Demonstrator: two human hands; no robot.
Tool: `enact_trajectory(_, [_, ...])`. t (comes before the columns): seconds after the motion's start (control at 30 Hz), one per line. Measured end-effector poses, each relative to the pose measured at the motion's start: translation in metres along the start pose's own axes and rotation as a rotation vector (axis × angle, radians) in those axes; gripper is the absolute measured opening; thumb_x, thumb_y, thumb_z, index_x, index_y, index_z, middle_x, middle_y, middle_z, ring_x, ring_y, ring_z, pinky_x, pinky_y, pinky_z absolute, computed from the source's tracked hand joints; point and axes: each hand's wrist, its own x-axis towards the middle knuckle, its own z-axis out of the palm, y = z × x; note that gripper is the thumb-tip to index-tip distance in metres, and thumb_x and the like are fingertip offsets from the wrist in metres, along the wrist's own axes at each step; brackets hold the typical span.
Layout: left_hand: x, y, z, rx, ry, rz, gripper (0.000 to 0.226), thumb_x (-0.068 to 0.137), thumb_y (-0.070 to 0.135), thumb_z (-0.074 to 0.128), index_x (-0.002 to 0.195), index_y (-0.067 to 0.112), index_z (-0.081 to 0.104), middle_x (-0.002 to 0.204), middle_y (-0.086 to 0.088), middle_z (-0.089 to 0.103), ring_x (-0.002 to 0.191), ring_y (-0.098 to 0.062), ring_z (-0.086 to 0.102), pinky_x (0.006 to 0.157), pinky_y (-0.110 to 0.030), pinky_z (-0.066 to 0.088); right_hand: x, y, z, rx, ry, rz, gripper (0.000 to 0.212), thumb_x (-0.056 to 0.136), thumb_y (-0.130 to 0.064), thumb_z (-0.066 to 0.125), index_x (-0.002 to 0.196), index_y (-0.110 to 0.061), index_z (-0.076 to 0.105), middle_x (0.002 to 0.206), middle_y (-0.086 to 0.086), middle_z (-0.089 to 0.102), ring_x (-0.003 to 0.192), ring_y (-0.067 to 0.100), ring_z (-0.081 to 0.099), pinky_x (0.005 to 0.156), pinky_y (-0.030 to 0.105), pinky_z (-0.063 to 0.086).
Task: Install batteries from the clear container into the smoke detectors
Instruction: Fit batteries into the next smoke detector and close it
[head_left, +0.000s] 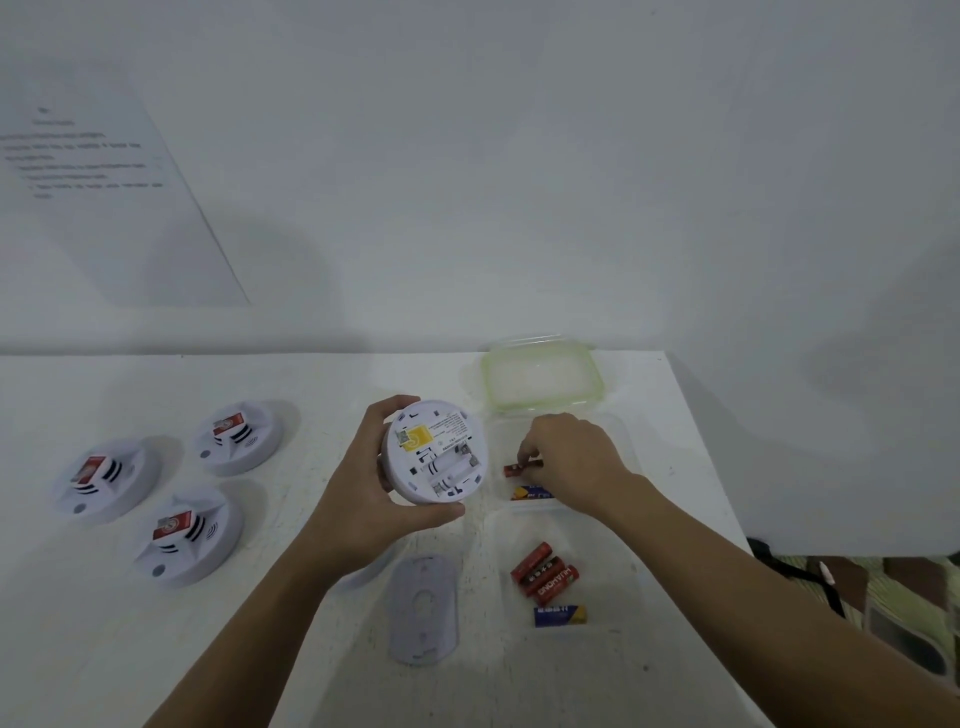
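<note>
Left of clear container (602, 545): left hand (363, 488) gripping empty-bayed smoke detector (434, 452); right hand (571, 462) pinching red battery (519, 469); three detectors (187, 540) apparently pending.

Three smoke detectors (188, 540) left on table (291, 660), container (618, 551) right, its lid (540, 382) behind it

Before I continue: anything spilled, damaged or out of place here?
Nothing stands out. The mounting plate lies loose on the table, as expected with the held smoke detector open; all batteries sit inside the clear container.
</note>
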Motion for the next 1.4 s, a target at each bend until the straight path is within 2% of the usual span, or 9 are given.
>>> enact_trajectory(0.2, [-0.002, 0.001, 0.001, 0.004, -0.014, 0.007, 0.094, 0.060, 0.002, 0.095, 0.134, 0.033, 0.045, 0.127, 0.016, 0.062, 0.120, -0.008, 0.061, 0.086, -0.024, 0.059, -0.008, 0.001, -0.004, 0.209, 0.122, 0.011, 0.013, 0.096, -0.027, 0.065, 0.097, -0.019, 0.075, 0.093, -0.003, 0.074, 0.081, 0.018, 0.065, 0.073, 0.033, 0.053])
enact_trajectory(0.33, [-0.003, 0.003, 0.001, 0.006, -0.007, 0.020, 0.094, 0.060, 0.004, 0.095, 0.135, 0.031, 0.045, 0.128, 0.012, 0.062, 0.121, -0.011, 0.061, 0.085, -0.023, 0.059, -0.022, -0.007, -0.020, 0.654, 0.303, 0.041, 0.008, 0.096, -0.018, 0.066, 0.097, -0.017, 0.075, 0.090, -0.006, 0.071, 0.083, 0.010, 0.065, 0.066, 0.013, 0.046])
enact_trajectory(0.43, [-0.005, 0.004, 0.002, 0.019, 0.012, 0.032, 0.094, 0.060, 0.009, 0.096, 0.135, 0.030, 0.045, 0.128, 0.012, 0.061, 0.121, -0.012, 0.061, 0.087, -0.025, 0.060, -0.039, -0.018, -0.035, 1.012, 0.346, 0.017, 0.011, 0.093, -0.006, 0.068, 0.101, -0.011, 0.074, 0.097, 0.003, 0.071, 0.078, 0.014, 0.069, 0.065, 0.019, 0.054])
enact_trajectory(0.57, [-0.008, 0.008, 0.007, 0.016, 0.017, 0.019, 0.091, 0.060, 0.015, 0.096, 0.134, 0.032, 0.046, 0.123, 0.016, 0.064, 0.118, -0.010, 0.063, 0.089, -0.026, 0.059, -0.062, -0.036, -0.047, 1.212, 0.337, -0.016, 0.024, 0.085, -0.003, 0.077, 0.106, -0.013, 0.071, 0.090, 0.004, 0.076, 0.077, 0.017, 0.071, 0.071, 0.028, 0.060])
enact_trajectory(0.7, [-0.013, 0.015, 0.013, 0.025, 0.001, 0.010, 0.089, 0.061, 0.017, 0.096, 0.132, 0.036, 0.046, 0.117, 0.025, 0.064, 0.113, -0.004, 0.065, 0.083, -0.019, 0.058, -0.074, -0.046, -0.047, 1.191, 0.345, -0.026, 0.018, 0.082, -0.007, 0.081, 0.096, -0.013, 0.072, 0.086, 0.001, 0.077, 0.081, 0.018, 0.074, 0.070, 0.044, 0.061])
enact_trajectory(0.9, [-0.021, 0.022, 0.017, 0.010, 0.014, 0.013, 0.088, 0.061, 0.011, 0.096, 0.130, 0.035, 0.047, 0.116, 0.025, 0.065, 0.112, -0.003, 0.065, 0.080, -0.017, 0.058, -0.085, -0.047, -0.036, 1.221, 0.409, 0.028, 0.019, 0.087, -0.008, 0.075, 0.102, -0.020, 0.077, 0.086, -0.004, 0.079, 0.071, 0.016, 0.074, 0.071, 0.030, 0.063])
enact_trajectory(1.03, [-0.025, 0.025, 0.020, -0.004, 0.025, 0.040, 0.089, 0.061, 0.005, 0.095, 0.131, 0.031, 0.048, 0.115, 0.024, 0.065, 0.111, -0.003, 0.065, 0.078, -0.015, 0.057, -0.087, -0.048, -0.029, 1.318, 0.454, 0.071, 0.010, 0.084, -0.005, 0.078, 0.093, -0.010, 0.074, 0.083, 0.001, 0.079, 0.077, 0.022, 0.076, 0.072, 0.037, 0.064])
enact_trajectory(1.27, [-0.025, 0.025, 0.025, 0.035, 0.063, 0.057, 0.090, 0.061, 0.015, 0.096, 0.132, 0.036, 0.045, 0.118, 0.029, 0.061, 0.115, 0.001, 0.061, 0.083, -0.013, 0.055, -0.083, -0.046, -0.019, 1.176, 0.514, 0.106, 0.007, 0.082, -0.021, 0.082, 0.082, -0.024, 0.076, 0.087, -0.012, 0.077, 0.086, 0.017, 0.070, 0.077, 0.040, 0.057])
enact_trajectory(1.4, [-0.023, 0.025, 0.025, 0.048, 0.075, 0.077, 0.091, 0.059, 0.017, 0.097, 0.132, 0.035, 0.045, 0.119, 0.029, 0.061, 0.115, 0.000, 0.062, 0.084, -0.013, 0.055, -0.080, -0.046, -0.011, 1.118, 0.480, 0.069, 0.008, 0.080, -0.021, 0.083, 0.078, -0.024, 0.076, 0.090, -0.010, 0.074, 0.091, 0.015, 0.069, 0.075, 0.036, 0.057])
